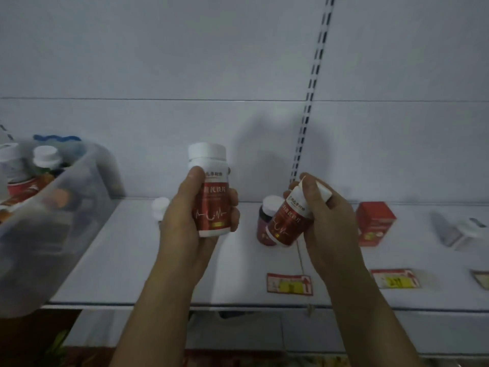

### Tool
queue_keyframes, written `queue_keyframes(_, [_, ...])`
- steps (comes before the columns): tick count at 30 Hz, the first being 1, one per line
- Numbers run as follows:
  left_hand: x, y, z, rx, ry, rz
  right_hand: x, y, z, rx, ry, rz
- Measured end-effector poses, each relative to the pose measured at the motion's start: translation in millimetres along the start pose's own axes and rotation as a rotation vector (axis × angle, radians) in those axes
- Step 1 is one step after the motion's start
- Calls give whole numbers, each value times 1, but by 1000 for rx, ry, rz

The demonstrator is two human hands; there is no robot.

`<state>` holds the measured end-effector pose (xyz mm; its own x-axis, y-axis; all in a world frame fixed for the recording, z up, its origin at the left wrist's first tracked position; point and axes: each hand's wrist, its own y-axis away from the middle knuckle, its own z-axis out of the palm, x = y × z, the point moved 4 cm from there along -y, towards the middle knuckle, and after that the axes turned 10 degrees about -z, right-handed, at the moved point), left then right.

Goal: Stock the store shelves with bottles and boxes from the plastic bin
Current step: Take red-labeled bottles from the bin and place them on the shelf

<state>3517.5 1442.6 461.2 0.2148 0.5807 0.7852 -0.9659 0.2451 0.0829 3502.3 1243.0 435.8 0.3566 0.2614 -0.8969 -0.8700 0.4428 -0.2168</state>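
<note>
Above the white shelf (pixel 185 260), the left hand (pixel 185 221) grips an upright red-labelled, white-capped bottle (pixel 211 205); the right hand (pixel 325 223) pinches a tilted, seemingly identical twin bottle (pixel 288 223) by its cap.

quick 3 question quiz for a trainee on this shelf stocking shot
1. True or false: both hands hold red-labelled, white-capped bottles.
2. Which bottle is tilted? A) left hand's B) right hand's
3. What stands on the shelf just right of the right hand?

Key:
1. True: left hand grips the upright bottle, right hand grips the tilted bottle.
2. B
3. A red box on the shelf.
</note>
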Motion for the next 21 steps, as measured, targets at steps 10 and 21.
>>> queue_keyframes(10, [-135,-4,149,-246,-110,-161,-57,9,-177,136,199,-71])
queue_keyframes(21, [-224,-9,251,-524,-240,-310,-85,27,-296,435,311,-77])
